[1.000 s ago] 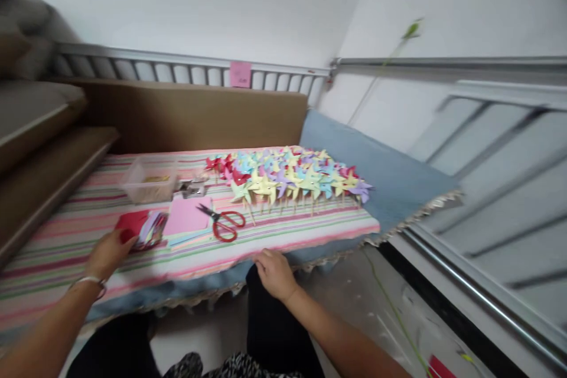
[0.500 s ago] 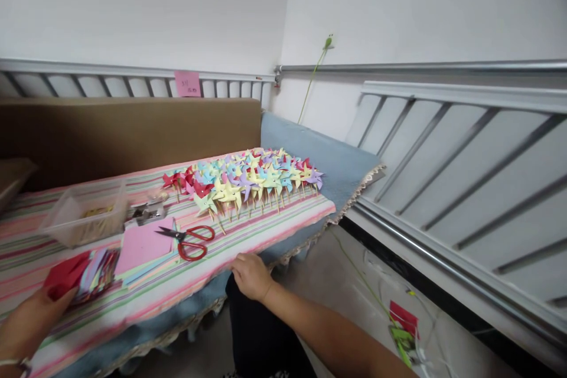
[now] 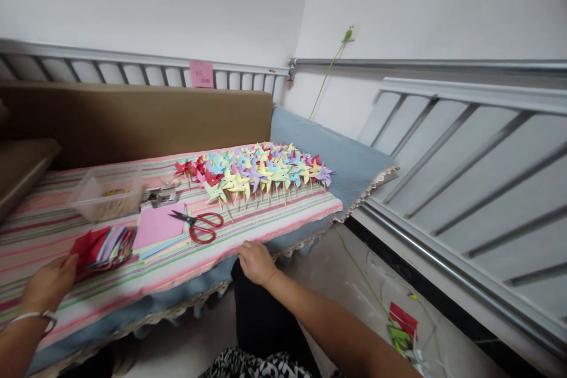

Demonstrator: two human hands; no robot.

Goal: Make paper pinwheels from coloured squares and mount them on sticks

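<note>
My left hand (image 3: 48, 286) rests on the striped cloth (image 3: 53, 230) at the left, fingertips touching a fanned stack of folded paper pieces (image 3: 104, 245) with red on top; its fingers look curled and partly blurred. My right hand (image 3: 256, 263) lies at the near edge of the cloth, fingers bent down over the edge, holding nothing I can make out. Red-handled scissors (image 3: 199, 226) lie between the hands beside a pink paper stack (image 3: 159, 227). Behind them lies a dense cluster of colourful paper pinwheels on sticks (image 3: 257, 174).
A clear plastic tub (image 3: 106, 194) and a metal stapler-like tool (image 3: 162, 195) sit at the back left. A brown cardboard panel (image 3: 133, 118) stands behind. Metal railings (image 3: 465, 159) run on the right. A blue mat (image 3: 345, 159) lies under the cloth. Paper scraps (image 3: 403, 322) litter the floor.
The view swung right, then slightly back left. My left hand stayed at the red-topped paper stack. My right hand kept its place at the cloth's edge.
</note>
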